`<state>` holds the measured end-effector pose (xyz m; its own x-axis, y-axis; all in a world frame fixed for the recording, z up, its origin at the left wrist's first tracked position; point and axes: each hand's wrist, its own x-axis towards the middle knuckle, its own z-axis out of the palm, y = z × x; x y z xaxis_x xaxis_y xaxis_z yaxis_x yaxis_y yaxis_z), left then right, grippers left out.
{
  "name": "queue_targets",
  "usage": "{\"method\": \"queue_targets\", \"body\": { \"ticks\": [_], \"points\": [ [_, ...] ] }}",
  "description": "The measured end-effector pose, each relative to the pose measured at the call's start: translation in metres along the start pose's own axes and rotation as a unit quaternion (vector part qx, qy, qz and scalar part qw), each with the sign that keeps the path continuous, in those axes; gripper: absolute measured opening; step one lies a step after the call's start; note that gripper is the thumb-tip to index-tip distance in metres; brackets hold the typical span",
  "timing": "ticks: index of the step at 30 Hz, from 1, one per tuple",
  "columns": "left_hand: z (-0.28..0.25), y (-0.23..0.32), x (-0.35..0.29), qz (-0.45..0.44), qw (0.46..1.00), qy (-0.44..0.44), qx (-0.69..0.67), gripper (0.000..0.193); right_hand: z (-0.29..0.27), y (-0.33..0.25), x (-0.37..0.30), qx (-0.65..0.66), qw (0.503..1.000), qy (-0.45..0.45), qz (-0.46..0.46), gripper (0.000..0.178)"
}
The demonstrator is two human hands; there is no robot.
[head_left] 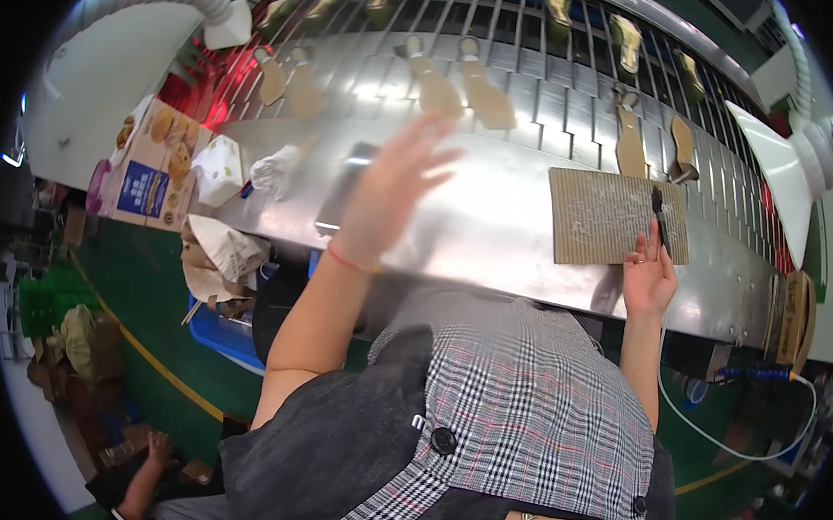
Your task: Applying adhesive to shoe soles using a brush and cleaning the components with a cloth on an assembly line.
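Observation:
My left hand (399,186) is raised over the metal worktop, blurred, with its fingers apart and nothing seen in them. Beyond its fingertips, tan insole-shaped pieces (487,99) rest on the slatted conveyor (540,101). At the right, my right hand (650,282) is palm up at the front edge of a ribbed cardboard sheet (600,217) with whitish smears. A slim black tool (659,214), perhaps a brush, lies along its fingers; its lower end is between them. Two more tan pieces (630,144) lie just past the cardboard.
Several shoe parts (628,42) stand on the rack behind. A printed carton (157,164), a tissue pack (218,171) and crumpled white tissue (275,171) lie at the left. White hoods flank the conveyor, one at the right (784,165). Another person's arm (143,486) shows at lower left.

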<state>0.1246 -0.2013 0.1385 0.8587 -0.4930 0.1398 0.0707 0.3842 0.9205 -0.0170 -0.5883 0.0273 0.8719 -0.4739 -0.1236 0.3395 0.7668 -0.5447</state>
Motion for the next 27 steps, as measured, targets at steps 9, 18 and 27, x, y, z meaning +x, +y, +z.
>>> {"method": "queue_targets", "body": {
  "ticks": [9,18,27],
  "points": [
    [-0.252,-0.009,-0.060,-0.007,0.837,0.457,0.301,0.075,0.025,0.029,-0.005,0.016,0.989,-0.087,0.115,0.047],
    [-0.209,0.016,-0.029,0.091,0.901,0.387,0.176,0.062,0.073,0.039,-0.043,-0.170,0.964,-0.165,0.118,0.047],
    [0.090,-0.015,-0.011,-0.070,0.977,-0.174,0.103,0.070,0.144,0.047,-0.078,-0.342,0.887,-0.304,0.064,0.069]
  ]
}}
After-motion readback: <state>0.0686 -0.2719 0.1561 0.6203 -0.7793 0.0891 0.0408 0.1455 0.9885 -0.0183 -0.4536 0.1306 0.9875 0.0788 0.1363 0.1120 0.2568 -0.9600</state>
